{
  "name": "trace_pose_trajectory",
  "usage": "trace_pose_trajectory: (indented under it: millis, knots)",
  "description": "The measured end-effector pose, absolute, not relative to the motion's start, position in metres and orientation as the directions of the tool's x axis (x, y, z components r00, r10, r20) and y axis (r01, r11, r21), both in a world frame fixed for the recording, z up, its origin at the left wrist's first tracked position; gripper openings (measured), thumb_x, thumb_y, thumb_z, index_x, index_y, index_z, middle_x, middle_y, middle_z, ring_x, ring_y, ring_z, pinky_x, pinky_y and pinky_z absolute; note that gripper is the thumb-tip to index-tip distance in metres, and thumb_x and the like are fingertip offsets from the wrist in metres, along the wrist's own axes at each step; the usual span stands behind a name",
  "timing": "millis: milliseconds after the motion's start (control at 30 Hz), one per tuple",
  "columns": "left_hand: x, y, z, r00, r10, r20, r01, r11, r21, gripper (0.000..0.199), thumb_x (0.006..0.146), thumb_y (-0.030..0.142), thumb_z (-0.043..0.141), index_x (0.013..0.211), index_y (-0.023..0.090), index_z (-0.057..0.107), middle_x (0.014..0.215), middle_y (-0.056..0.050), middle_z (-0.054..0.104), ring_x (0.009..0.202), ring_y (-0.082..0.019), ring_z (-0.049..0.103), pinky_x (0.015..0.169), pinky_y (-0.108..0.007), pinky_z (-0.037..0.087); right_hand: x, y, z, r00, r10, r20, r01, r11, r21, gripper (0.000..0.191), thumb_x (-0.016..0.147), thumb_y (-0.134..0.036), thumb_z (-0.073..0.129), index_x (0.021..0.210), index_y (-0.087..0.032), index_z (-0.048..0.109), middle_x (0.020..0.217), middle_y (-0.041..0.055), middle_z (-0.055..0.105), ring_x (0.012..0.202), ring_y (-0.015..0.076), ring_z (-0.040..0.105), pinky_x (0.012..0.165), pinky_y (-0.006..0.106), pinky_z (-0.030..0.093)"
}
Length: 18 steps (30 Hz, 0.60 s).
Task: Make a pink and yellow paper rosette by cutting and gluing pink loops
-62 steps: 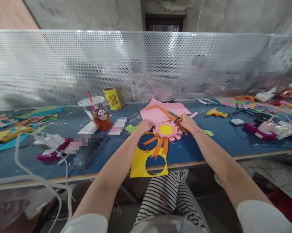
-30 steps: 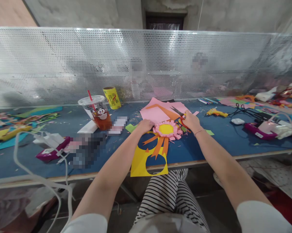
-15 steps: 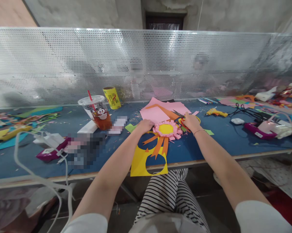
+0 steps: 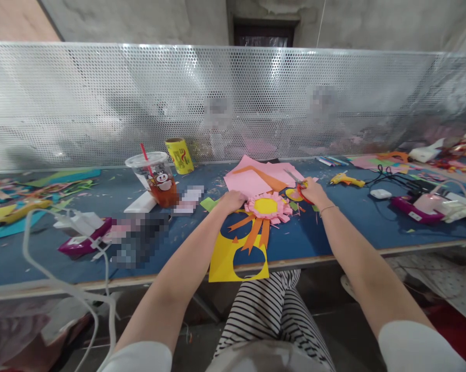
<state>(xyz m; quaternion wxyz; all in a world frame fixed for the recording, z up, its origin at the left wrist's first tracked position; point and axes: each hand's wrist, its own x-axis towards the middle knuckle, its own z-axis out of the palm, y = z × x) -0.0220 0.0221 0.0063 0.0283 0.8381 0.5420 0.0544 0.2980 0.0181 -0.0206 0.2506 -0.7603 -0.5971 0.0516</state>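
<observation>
A pink fringed paper rosette [image 4: 276,216] with a yellow round centre and orange paper tails lies on the blue table. At its left edge my left hand [image 4: 235,200] is closed, fingers curled against the fringe; the fingertips are partly hidden. My right hand [image 4: 314,192] grips scissors [image 4: 294,176] by their red-orange handles, blades pointing up and left over pink paper [image 4: 245,178]. Beside that hand are a yellow disc [image 4: 293,195] and small scraps. Under the orange tails lies a yellow sheet [image 4: 222,258] with round holes, overhanging the table's front edge.
A drink cup [image 4: 163,188] with a red straw and a yellow roll [image 4: 180,156] stand at left. A yellow glue gun [image 4: 347,180] lies at right near a purple power strip [image 4: 415,211]. Paper scraps [image 4: 68,178] are at far left. A perforated metal screen [image 4: 140,103] runs behind.
My right hand has moved right with the scissors, away from the rosette, and the blades now show more clearly. My left hand and the rosette have hardly moved.
</observation>
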Motion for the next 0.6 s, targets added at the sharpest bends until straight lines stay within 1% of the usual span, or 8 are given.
trace_pose_trajectory:
  millis: [100,167,233,367,433,600]
  knots:
    - [-0.022,0.022,0.007,0.427,0.902,0.059,0.897,-0.431,0.096,0.03,0.082,0.031,0.039,0.09,0.023,0.067,0.1,-0.007,0.064,0.096,-0.02,0.057,0.079,-0.026,0.041,0.282,0.017,-0.019,0.195,0.962,0.191,0.929,-0.119,-0.35,0.044,0.076,-0.038,0.051,0.114,-0.016,0.047,0.102,0.0135,0.063,0.092,0.0233,0.06,0.071,0.027,0.041]
    - [-0.021,0.021,0.008,0.447,0.893,0.057,0.889,-0.45,0.078,0.03,0.082,0.03,0.038,0.088,0.023,0.067,0.099,-0.007,0.064,0.096,-0.02,0.056,0.079,-0.026,0.041,0.276,0.016,-0.019,0.188,0.968,0.166,0.945,-0.132,-0.301,0.044,0.077,-0.038,0.05,0.115,-0.016,0.047,0.101,0.014,0.063,0.091,0.0239,0.06,0.071,0.028,0.042]
    - [-0.021,0.02,0.009,0.466,0.883,0.056,0.881,-0.469,0.064,0.031,0.082,0.03,0.037,0.086,0.023,0.067,0.099,-0.007,0.064,0.095,-0.02,0.057,0.079,-0.027,0.041,0.275,0.016,-0.019,0.191,0.968,0.163,0.95,-0.14,-0.28,0.043,0.077,-0.036,0.049,0.116,-0.017,0.048,0.102,0.0132,0.063,0.093,0.0236,0.06,0.073,0.028,0.042]
    - [-0.022,0.02,0.008,0.448,0.892,0.053,0.889,-0.451,0.081,0.031,0.082,0.031,0.037,0.088,0.023,0.067,0.1,-0.007,0.064,0.095,-0.02,0.057,0.078,-0.026,0.041,0.279,0.017,-0.021,0.18,0.964,0.194,0.95,-0.119,-0.29,0.042,0.076,-0.031,0.05,0.117,-0.022,0.05,0.106,0.0079,0.063,0.098,0.0218,0.058,0.077,0.027,0.042]
    - [-0.022,0.021,0.007,0.444,0.895,0.054,0.89,-0.447,0.089,0.03,0.082,0.032,0.039,0.089,0.023,0.066,0.101,-0.007,0.064,0.096,-0.02,0.056,0.08,-0.026,0.041,0.281,0.017,-0.022,0.194,0.96,0.203,0.943,-0.125,-0.31,0.041,0.075,-0.028,0.05,0.116,-0.024,0.051,0.107,0.0062,0.063,0.098,0.0213,0.058,0.077,0.027,0.042]
    - [-0.025,0.025,0.002,0.443,0.894,0.065,0.887,-0.448,0.117,0.031,0.082,0.033,0.039,0.092,0.022,0.065,0.102,-0.008,0.063,0.099,-0.02,0.056,0.082,-0.026,0.041,0.284,0.017,-0.023,0.279,0.928,0.249,0.898,-0.16,-0.41,0.038,0.075,-0.024,0.048,0.111,-0.023,0.054,0.104,0.0076,0.063,0.097,0.0212,0.058,0.078,0.028,0.042]
